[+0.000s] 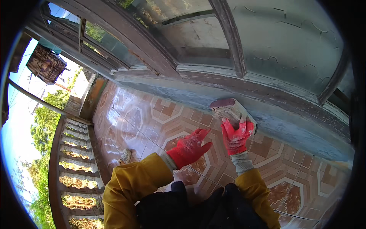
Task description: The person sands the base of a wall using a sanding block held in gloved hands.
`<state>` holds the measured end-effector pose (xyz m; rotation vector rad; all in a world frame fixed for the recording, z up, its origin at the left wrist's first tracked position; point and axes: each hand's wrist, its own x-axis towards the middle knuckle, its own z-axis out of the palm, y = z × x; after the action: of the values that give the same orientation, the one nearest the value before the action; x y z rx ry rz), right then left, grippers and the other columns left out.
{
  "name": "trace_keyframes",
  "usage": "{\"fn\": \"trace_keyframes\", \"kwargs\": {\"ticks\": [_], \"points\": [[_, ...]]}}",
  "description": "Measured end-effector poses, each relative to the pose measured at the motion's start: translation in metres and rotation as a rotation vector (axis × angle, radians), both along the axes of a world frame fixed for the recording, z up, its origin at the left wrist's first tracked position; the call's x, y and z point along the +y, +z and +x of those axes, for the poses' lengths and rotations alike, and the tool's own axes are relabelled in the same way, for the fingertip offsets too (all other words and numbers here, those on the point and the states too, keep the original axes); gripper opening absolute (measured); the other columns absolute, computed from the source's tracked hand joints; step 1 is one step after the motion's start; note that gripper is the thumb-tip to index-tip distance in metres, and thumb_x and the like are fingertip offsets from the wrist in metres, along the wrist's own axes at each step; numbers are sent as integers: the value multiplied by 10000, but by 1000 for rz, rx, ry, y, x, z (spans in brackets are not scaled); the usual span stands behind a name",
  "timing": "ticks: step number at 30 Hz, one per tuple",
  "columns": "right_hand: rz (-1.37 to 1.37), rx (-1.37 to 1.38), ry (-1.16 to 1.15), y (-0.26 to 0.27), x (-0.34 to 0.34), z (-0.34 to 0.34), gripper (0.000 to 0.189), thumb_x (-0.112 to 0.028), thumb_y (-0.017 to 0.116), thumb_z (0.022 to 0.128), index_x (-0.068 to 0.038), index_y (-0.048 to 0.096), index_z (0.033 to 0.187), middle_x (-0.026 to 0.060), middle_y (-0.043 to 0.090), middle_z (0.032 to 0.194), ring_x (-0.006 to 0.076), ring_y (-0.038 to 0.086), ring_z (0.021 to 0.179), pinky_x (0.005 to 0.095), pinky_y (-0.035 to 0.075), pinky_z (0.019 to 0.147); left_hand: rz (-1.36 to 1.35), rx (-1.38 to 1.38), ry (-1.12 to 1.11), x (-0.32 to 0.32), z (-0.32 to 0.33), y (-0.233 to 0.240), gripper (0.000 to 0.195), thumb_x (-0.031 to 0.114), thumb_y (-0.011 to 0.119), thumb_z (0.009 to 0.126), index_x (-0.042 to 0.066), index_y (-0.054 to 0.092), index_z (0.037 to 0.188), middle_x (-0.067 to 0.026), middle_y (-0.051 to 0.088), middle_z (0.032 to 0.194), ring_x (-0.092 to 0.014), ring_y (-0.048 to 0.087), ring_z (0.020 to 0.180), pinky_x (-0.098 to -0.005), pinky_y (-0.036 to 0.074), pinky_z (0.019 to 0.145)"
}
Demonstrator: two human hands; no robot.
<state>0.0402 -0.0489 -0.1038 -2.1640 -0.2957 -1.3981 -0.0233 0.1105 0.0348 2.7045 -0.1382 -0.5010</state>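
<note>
My right hand, in a red glove with a grey knit cuff, grips a block by its near side. The block has a rough, pale, broken-looking face, a dark red face at its far end and a smooth pale side; I cannot tell its material. It is held close to the low grey-blue wall, and I cannot tell whether they touch. My left hand, gloved alike, hovers to the left of it over the floor with thumb and fingers apart, holding nothing. Whitish dust or wear marks both gloves.
Above the low wall run weathered wooden window frames with glass panes. Patterned tiles cover the floor. A patterned slipper or shoe shows at the left, before a balustrade. A patterned cloth hangs at the far left.
</note>
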Motion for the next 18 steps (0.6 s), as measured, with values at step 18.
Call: {"fn": "trace_keyframes", "kwargs": {"ticks": [18], "points": [[-324,548,417,144,-77,-64,626,4,713,674,-46,534,1271,161,559,1243,398,523,1122,507,422,966,-730,-1019,662,-125,79,-99,1103,456,773,746,72,57,1492,-270,212,1474,-438,306,1325,-551,334,1040]]}}
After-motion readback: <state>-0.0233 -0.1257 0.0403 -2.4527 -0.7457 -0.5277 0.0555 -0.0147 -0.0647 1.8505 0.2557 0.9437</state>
